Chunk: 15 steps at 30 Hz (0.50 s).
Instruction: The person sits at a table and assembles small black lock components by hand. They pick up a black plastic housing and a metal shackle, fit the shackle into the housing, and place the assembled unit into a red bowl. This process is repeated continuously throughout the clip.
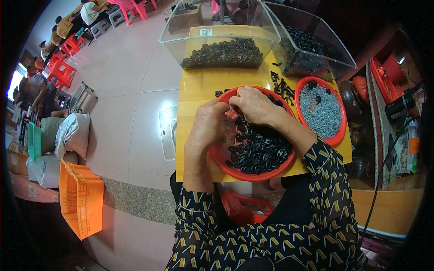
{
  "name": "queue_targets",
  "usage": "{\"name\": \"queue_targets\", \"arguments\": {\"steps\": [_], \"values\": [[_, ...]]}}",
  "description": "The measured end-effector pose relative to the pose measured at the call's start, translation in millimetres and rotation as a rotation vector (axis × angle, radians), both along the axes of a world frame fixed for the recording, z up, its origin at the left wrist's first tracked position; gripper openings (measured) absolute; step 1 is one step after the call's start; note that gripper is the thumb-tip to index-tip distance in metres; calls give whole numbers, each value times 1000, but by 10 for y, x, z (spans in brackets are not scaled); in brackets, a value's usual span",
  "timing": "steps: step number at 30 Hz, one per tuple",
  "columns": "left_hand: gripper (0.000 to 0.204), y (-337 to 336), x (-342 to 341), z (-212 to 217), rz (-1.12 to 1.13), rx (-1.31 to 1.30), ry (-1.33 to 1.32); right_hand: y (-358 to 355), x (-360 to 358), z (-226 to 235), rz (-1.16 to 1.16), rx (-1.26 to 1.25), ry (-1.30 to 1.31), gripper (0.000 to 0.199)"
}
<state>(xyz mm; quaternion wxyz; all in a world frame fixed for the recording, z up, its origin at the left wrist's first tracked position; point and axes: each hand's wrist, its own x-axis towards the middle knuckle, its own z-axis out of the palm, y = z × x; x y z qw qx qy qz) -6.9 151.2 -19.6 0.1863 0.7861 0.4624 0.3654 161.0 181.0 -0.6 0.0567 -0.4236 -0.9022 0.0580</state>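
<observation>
Near the centre of the frame, the left hand (207, 121) and the right hand (256, 106) meet over the upper left part of a red, round plastic basin (251, 177). Their fingers are bent and drawn narrow, tip to tip; whatever is pinched there is hidden, so I cannot tell what either holds. Small, glossy black oval pieces with holes (264, 154) lie heaped in the basin, below the right hand. The step in hand looks like close fingertip work on one small part. The next move seems to call for a steady two-handed pinch. At right, a smaller red round basin (344, 124) holds thin silvery metal pieces (320, 112), on the same yellow tabletop (191, 86).
</observation>
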Motion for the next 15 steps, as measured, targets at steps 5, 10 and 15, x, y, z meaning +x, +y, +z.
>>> {"name": "queue_targets", "arguments": {"steps": [5,10,15], "values": [[18,-88,96,81,-27,-8,303,-10,-42,-31,12,5,-4,18],[20,-104,116,93,-2,-61,420,29,-49,-25,73,-38,-6,19],[19,-122,175,27,29,58,489,84,-16,-28,94,-95,1,20]]}}
